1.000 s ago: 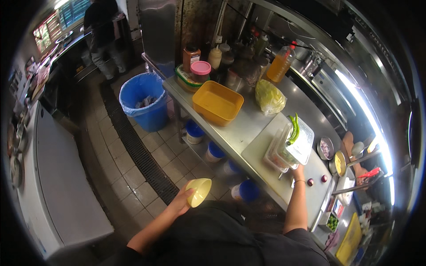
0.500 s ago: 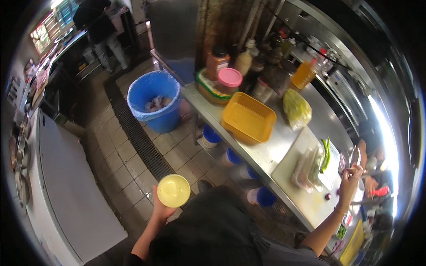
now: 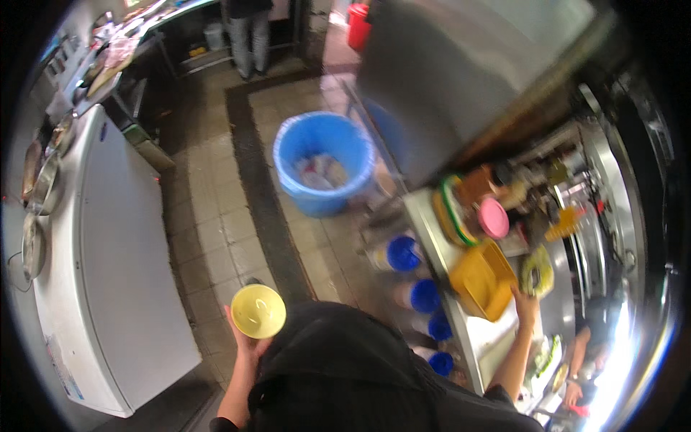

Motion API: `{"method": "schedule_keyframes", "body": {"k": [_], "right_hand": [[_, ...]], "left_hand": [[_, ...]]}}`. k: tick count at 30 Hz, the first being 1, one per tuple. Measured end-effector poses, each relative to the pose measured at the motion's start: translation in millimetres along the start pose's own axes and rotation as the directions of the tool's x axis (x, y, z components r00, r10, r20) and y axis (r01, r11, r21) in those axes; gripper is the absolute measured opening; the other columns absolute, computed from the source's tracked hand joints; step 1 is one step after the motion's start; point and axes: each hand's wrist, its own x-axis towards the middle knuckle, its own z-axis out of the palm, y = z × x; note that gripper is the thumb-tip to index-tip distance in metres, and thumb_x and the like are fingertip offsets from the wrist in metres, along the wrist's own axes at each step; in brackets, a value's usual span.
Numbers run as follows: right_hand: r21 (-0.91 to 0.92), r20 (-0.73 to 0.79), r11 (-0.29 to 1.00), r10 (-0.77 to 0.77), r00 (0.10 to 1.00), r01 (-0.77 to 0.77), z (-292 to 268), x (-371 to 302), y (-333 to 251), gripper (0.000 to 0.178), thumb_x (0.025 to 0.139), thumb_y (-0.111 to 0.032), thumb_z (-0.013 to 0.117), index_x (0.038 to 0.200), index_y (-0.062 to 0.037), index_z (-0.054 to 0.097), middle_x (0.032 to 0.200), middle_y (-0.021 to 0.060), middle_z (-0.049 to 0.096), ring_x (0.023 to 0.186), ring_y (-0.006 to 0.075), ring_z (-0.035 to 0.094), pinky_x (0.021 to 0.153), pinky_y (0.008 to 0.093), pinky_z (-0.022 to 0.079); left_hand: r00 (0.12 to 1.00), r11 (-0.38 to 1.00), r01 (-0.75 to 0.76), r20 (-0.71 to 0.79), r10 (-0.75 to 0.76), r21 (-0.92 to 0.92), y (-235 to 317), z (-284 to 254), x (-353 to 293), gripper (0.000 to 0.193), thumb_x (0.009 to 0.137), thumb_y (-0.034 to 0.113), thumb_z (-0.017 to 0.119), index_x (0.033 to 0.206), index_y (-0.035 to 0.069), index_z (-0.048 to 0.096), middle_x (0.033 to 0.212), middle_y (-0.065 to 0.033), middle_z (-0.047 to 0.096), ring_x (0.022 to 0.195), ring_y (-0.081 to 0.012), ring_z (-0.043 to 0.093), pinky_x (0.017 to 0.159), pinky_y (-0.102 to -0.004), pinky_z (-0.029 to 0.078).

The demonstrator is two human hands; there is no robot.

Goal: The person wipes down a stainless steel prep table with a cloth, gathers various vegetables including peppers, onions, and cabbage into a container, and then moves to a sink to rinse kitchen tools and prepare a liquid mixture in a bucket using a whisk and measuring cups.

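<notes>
My left hand [image 3: 250,340] is closed around the side of a yellow bowl [image 3: 258,311], held out over the floor. The bowl's inside faces up and shows only shiny highlights. Over the metal counter at right, my right hand [image 3: 527,305] reaches up beside the yellow plastic tub [image 3: 484,281]. Its fingers look closed on a small dark-grey thing, blurred and too small to name. Just past those fingers lies a clear bag of yellow-green vegetable [image 3: 541,268]. Long green chillies [image 3: 550,357] rest on the counter nearer my right forearm.
A blue lined bin [image 3: 324,162] stands ahead on the tiles beside a floor drain [image 3: 263,173]. White appliance [image 3: 133,266] at left. Pink-lidded jar [image 3: 493,218] and bottles crowd the counter's far end; blue-topped tubs [image 3: 425,296] sit below. One person [image 3: 248,36] stands far ahead, another [image 3: 586,353] at right.
My view has swung to the right. My right hand has moved from beside the cutting board up to the yellow tub and vegetable bag. My left hand still holds the bowl.
</notes>
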Motion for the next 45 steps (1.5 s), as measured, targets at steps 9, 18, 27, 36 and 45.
{"method": "schedule_keyframes", "body": {"k": [9,18,27,36,45], "right_hand": [[0.613,0.206,0.54,0.596,0.776,-0.577,73.3,-129.4,147.9,0.027,0.08,-0.026,0.058,0.089,-0.0003,0.061,0.069,0.005,0.057,0.058,0.0161,0.055,0.048,0.0295,0.041],[0.59,0.488,0.64,0.203,0.849,-0.492,293.9,-243.0,-254.7,0.029,0.077,-0.02,0.06,0.098,-0.0019,0.055,0.087,0.0084,0.059,0.073,0.0209,0.055,0.063,0.0311,0.042],[0.653,0.516,0.698,-0.694,0.502,0.294,472.9,-62.0,-704.9,0.041,0.078,-0.005,0.06,0.115,0.0049,0.049,0.108,0.0144,0.059,0.095,0.0229,0.057,0.085,0.0321,0.044],[0.917,0.182,-0.039,-0.845,-0.502,0.398,400.3,-422.4,-1087.5,0.039,0.077,-0.015,0.057,0.111,-0.0023,0.044,0.094,0.0244,0.06,0.09,0.035,0.061,0.077,0.0385,0.047],[0.966,0.259,0.163,-0.598,-0.758,0.201,407.1,-727.9,-1022.6,0.037,0.079,-0.014,0.056,0.107,0.0004,0.035,0.086,0.0298,0.057,0.083,0.0442,0.058,0.073,0.0458,0.046]], "left_hand": [[0.99,0.977,0.116,0.057,-0.128,0.178,240.0,13.0,142.0,0.078,0.078,0.077,0.031,0.121,0.015,0.052,0.117,-0.0071,0.056,0.107,-0.0278,0.054,0.091,-0.0455,0.043],[0.993,0.99,0.038,0.108,-0.053,0.137,378.7,42.7,274.9,0.079,0.081,0.075,0.024,0.123,0.013,0.05,0.121,-0.0088,0.054,0.113,-0.0277,0.05,0.095,-0.0476,0.039],[0.991,0.999,-0.048,0.125,0.047,0.009,441.4,10.4,301.2,0.078,0.084,0.07,0.028,0.126,0.008,0.048,0.125,-0.0128,0.052,0.113,-0.0287,0.051,0.097,-0.0447,0.039],[0.715,0.739,-0.669,-0.345,0.608,-0.082,455.1,-50.9,199.3,0.077,0.084,0.07,0.027,0.125,0.008,0.049,0.124,-0.0132,0.053,0.114,-0.0302,0.05,0.096,-0.0465,0.039],[0.643,0.579,-0.764,-0.404,0.65,-0.284,494.3,-86.2,204.9,0.075,0.084,0.069,0.028,0.129,0.011,0.044,0.129,-0.0109,0.048,0.118,-0.0306,0.046,0.099,-0.0482,0.036]]}}
